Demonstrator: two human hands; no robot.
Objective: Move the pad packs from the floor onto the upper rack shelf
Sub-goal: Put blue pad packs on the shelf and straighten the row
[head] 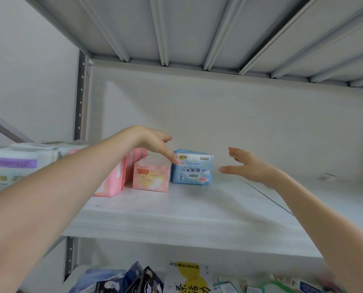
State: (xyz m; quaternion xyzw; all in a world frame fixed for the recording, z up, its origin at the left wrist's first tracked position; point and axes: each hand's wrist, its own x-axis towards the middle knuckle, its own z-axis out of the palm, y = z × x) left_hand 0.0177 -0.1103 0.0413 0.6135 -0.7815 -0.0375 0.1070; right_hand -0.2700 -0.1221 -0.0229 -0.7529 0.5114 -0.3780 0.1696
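On the upper shelf (197, 210), we see a blue pack (192, 169) standing with its print upside down, close against a pink pack (152, 177) on its left. More pink packs (113, 183) stand further left, and past them, at the frame's left edge, lies a white pack (11, 166) with a purple band.

Our left hand (155, 142) reaches in over the pink packs. Its fingers are straight and loose, holding nothing, and one fingertip touches the blue pack's top left corner. Our right hand (248, 166) hovers just to the right of the blue pack, apart from it, with fingers spread and the palm turned toward the pack.

Below, on the lower shelf (121, 259), lie other packs (187, 280) in yellow, dark and blue wrappers.
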